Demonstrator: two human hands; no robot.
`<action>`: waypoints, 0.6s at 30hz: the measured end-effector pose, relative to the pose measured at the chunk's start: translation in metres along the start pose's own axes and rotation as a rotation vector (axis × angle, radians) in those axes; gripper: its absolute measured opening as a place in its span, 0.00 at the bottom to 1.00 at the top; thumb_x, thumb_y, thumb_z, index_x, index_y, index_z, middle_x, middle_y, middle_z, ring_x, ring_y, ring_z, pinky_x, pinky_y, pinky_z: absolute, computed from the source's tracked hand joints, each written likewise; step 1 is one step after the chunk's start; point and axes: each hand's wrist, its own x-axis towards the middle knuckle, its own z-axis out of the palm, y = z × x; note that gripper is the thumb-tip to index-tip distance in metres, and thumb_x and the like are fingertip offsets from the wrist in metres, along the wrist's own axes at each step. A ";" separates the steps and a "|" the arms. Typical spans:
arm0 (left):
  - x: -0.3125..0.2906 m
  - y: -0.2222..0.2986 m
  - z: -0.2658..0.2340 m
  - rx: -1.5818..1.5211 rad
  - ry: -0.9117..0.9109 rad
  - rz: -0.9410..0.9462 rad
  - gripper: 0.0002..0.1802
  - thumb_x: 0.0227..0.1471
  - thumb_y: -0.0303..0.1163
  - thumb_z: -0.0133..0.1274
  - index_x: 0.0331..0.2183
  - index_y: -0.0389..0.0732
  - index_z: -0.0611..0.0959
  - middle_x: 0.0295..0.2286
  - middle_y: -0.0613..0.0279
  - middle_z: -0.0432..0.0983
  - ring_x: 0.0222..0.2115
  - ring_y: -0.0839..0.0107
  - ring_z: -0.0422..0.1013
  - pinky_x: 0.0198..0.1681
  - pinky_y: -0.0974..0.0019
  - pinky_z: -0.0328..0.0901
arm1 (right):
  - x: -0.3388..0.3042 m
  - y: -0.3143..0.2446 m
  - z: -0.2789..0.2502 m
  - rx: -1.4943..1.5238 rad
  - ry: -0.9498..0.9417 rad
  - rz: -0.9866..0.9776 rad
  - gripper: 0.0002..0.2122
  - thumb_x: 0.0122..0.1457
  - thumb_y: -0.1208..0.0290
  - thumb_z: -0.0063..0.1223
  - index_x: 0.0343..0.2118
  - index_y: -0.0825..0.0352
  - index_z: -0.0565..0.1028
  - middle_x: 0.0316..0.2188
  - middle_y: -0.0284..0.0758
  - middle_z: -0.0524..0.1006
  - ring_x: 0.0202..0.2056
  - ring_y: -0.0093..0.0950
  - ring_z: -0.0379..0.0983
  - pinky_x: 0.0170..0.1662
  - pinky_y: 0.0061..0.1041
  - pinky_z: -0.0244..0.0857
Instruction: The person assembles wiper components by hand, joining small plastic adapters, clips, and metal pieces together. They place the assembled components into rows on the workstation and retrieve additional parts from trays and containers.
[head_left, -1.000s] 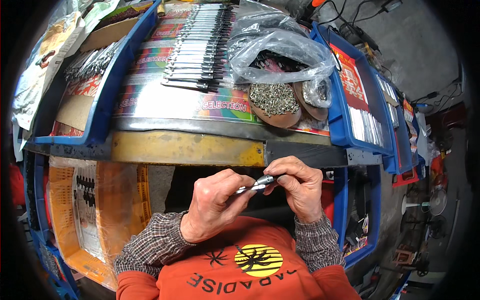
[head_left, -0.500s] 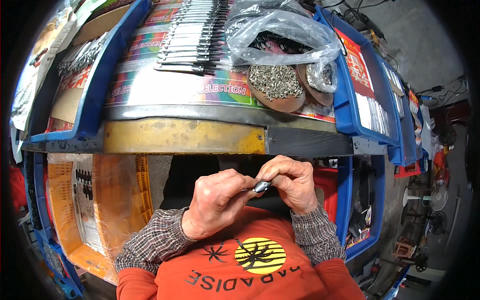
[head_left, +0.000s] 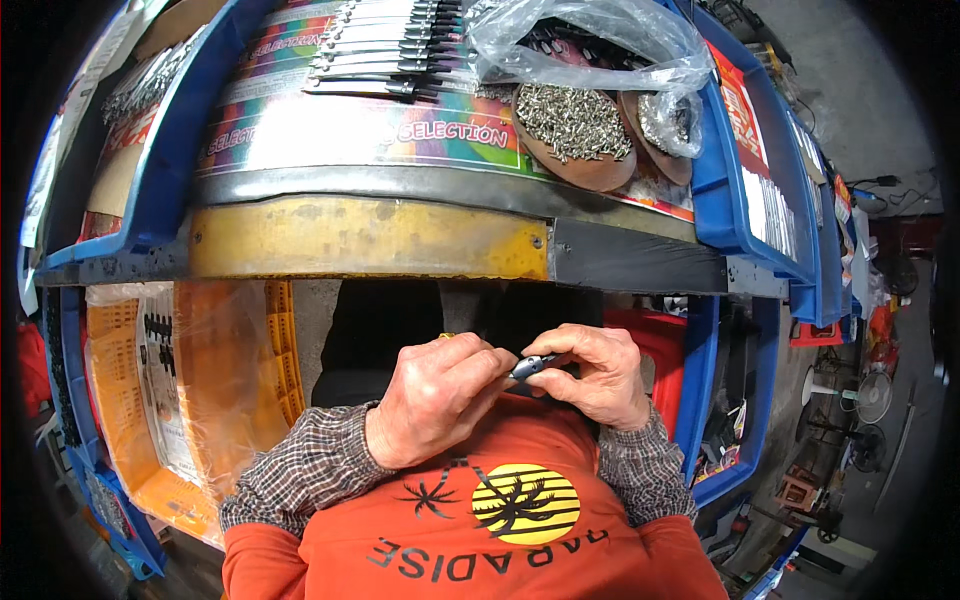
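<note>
My left hand (head_left: 432, 398) and my right hand (head_left: 598, 376) meet in front of my chest, below the bench's front edge. Pinched between the fingertips of both is a small dark grey, shiny piece (head_left: 527, 368) with a rounded body and a small round mark like a rivet or hole. A thin black end runs from it into my right fingers; the part inside my left fingers is hidden. Its kind cannot be made out. On the bench ahead lies a row of slim silver tools with black ends (head_left: 385, 58). Beside them, a brown oval dish (head_left: 590, 178) holds many small metal pins or rivets.
A clear plastic bag (head_left: 625, 72) of dark parts lies behind the dish, near a second small dish (head_left: 662, 150). Blue bins (head_left: 160, 190) flank the bench (head_left: 370, 238) on both sides. An orange crate (head_left: 115, 420) with a plastic liner stands low at my left.
My right hand has shifted slightly down and its fingers have changed their hold, showing more of the grey piece. The bench sits higher in view. Both hands still grip the piece.
</note>
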 end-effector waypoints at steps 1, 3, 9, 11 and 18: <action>-0.002 -0.001 0.001 -0.003 -0.002 -0.006 0.13 0.37 0.20 0.62 0.30 0.37 0.79 0.22 0.60 0.72 0.21 0.63 0.72 0.22 0.65 0.67 | -0.003 0.003 0.003 -0.039 0.042 -0.029 0.10 0.49 0.80 0.62 0.36 0.71 0.77 0.28 0.36 0.78 0.27 0.23 0.77 0.29 0.19 0.71; -0.006 -0.004 0.003 0.011 0.010 -0.001 0.13 0.37 0.21 0.62 0.30 0.37 0.79 0.22 0.60 0.72 0.21 0.64 0.72 0.23 0.65 0.68 | -0.007 0.007 0.007 -0.043 0.054 -0.033 0.11 0.49 0.80 0.62 0.36 0.71 0.77 0.28 0.37 0.78 0.27 0.24 0.77 0.29 0.20 0.70; -0.013 -0.008 0.008 0.022 0.047 0.002 0.13 0.37 0.22 0.63 0.30 0.38 0.79 0.22 0.62 0.72 0.21 0.66 0.73 0.22 0.66 0.68 | -0.012 0.002 0.015 -0.066 0.074 0.024 0.11 0.49 0.81 0.60 0.37 0.70 0.77 0.29 0.38 0.79 0.28 0.27 0.77 0.29 0.23 0.70; -0.014 -0.008 0.010 0.024 0.048 0.002 0.13 0.36 0.23 0.63 0.30 0.38 0.79 0.22 0.62 0.72 0.21 0.66 0.73 0.22 0.66 0.68 | -0.010 0.002 0.013 -0.160 0.060 -0.071 0.11 0.50 0.81 0.59 0.38 0.71 0.76 0.29 0.38 0.79 0.28 0.27 0.77 0.29 0.24 0.71; -0.018 -0.004 0.015 0.074 0.067 0.000 0.12 0.36 0.23 0.63 0.29 0.38 0.80 0.21 0.62 0.72 0.20 0.67 0.72 0.22 0.67 0.68 | -0.018 0.010 0.018 -0.024 0.065 0.014 0.09 0.52 0.81 0.58 0.37 0.71 0.76 0.28 0.37 0.79 0.25 0.23 0.77 0.27 0.21 0.71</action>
